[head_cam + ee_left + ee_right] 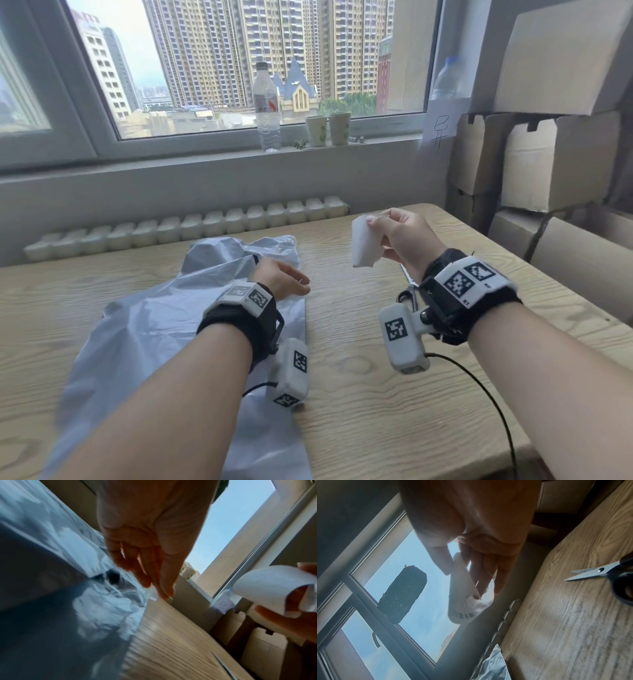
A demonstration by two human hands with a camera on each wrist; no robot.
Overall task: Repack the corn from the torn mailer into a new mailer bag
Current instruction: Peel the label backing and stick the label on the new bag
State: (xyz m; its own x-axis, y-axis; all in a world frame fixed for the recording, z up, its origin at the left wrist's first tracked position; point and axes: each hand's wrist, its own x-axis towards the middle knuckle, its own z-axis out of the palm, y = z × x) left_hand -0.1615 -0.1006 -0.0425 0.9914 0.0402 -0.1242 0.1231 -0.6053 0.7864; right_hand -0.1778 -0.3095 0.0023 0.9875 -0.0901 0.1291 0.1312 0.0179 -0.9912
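Observation:
A crumpled grey mailer bag point(154, 325) lies flat on the left half of the wooden table point(359, 377); it also fills the left of the left wrist view point(51, 615). My left hand point(301, 282) hovers over its right edge, fingers relaxed and pointing down point(157, 589), holding nothing I can make out. My right hand point(376, 226) is raised above the table and pinches a curled white paper label point(364, 245) between thumb and fingers. A barcode shows on the label point(464, 607) in the right wrist view. No corn is in view.
Scissors point(594, 572) lie on the table under my right wrist. A water bottle point(267, 109) and two paper cups point(329, 128) stand on the windowsill. Cardboard boxes point(548, 161) are stacked at the right. A radiator point(191, 226) runs behind the table.

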